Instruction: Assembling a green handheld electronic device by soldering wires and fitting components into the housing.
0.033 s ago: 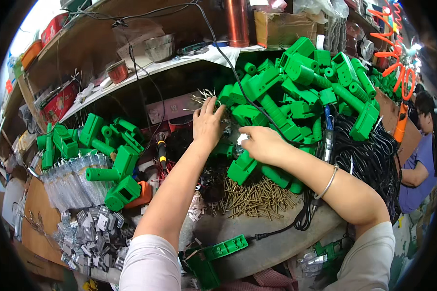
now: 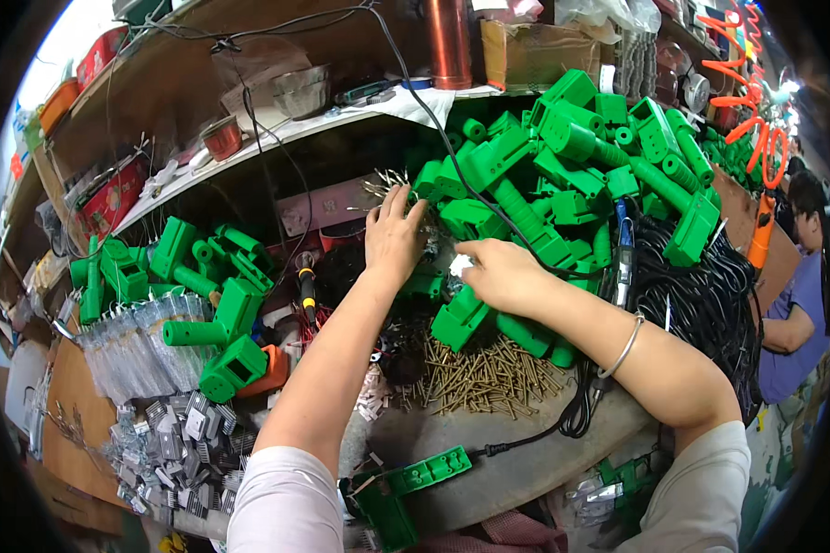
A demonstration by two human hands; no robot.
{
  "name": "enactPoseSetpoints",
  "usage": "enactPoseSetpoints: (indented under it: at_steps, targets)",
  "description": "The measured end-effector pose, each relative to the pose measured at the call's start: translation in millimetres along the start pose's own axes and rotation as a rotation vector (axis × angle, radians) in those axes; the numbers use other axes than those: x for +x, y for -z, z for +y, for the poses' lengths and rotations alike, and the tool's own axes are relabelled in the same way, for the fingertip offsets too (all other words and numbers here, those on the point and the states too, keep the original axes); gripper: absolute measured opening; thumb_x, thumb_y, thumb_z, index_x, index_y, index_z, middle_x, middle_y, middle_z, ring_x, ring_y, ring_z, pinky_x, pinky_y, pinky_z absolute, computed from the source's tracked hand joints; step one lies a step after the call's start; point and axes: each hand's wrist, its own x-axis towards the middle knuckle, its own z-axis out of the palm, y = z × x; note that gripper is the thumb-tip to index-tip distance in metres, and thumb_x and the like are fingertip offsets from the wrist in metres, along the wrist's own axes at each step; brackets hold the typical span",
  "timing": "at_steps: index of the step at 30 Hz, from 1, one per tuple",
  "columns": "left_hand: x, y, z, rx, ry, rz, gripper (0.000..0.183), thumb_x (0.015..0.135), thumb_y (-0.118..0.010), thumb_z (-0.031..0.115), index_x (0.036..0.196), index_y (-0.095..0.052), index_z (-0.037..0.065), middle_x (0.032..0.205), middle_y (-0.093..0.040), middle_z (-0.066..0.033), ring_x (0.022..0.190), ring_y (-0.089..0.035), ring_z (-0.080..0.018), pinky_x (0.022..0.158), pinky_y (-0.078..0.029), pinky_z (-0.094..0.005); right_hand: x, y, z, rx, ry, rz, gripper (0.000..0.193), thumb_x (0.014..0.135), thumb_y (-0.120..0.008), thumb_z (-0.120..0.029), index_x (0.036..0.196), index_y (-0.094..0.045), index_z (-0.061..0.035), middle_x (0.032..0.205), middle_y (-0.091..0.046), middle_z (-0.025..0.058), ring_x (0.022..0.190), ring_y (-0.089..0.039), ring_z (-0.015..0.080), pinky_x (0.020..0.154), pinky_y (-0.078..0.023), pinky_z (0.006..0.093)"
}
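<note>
My left hand (image 2: 395, 241) reaches to the back of the bench, fingers stretched and apart, at a bunch of small thin metal pieces (image 2: 387, 184). Whether its fingertips touch them I cannot tell. My right hand (image 2: 505, 275) is closed on a small white piece (image 2: 460, 265), pinched between thumb and fingers. Just below that hand lies a green plastic housing (image 2: 459, 320). Brass-coloured screws (image 2: 489, 376) are heaped nearer to me. At the bench's front edge rests an opened green housing (image 2: 429, 470) with a black cord running from it.
A big pile of green housings (image 2: 526, 184) rises at the back right, beside coiled black cables (image 2: 701, 295). Grey metal parts (image 2: 180, 452) and bagged clear pieces (image 2: 143, 346) cover the left. A black cable (image 2: 406, 69) hangs across. At the far right sits another person (image 2: 798, 304).
My right hand has turned very slightly, and more of the white piece shows. Otherwise both hands stay in place.
</note>
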Motion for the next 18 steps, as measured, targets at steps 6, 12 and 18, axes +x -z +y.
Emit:
enactPoseSetpoints:
  at_steps: [6,12,18]
  targets:
    - [-2,2,-7,0.131,-0.152,0.038,0.049,0.084,-0.070,0.024,0.130,-0.058,0.014,0.143,-0.048,-0.0110,0.140,-0.038,-0.0266,0.103,-0.040,-0.0489,-38,-6,-20,-1.011,0.328,-0.186,0.014,0.079,-0.065,-0.016,0.085,-0.076,-0.0082,0.100,-0.068,0.0104,0.090,-0.068,0.0221,0.068,-0.055,0.0325]
    - [-4,16,-9,0.243,-0.202,0.228,0.019,0.078,-0.062,0.017,0.096,-0.063,0.011,0.121,-0.056,-0.0067,0.112,-0.053,-0.0241,0.082,-0.045,-0.0378,2,2,-10,-1.008,0.330,0.166,0.021,0.076,-0.064,-0.014,0.091,-0.068,0.0001,0.078,-0.066,0.0064,0.077,-0.064,0.0218,0.063,-0.053,0.0316]
    - [-9,20,-24,0.236,-0.280,0.144,0.023,0.077,-0.061,0.016,0.098,-0.064,0.009,0.117,-0.058,-0.0050,0.107,-0.054,-0.0215,0.082,-0.046,-0.0351,12,11,-15,-0.982,0.310,-0.177,0.013,0.075,-0.065,-0.016,0.080,-0.074,-0.0074,0.081,-0.072,0.0087,0.078,-0.068,0.0266,0.064,-0.055,0.0374]
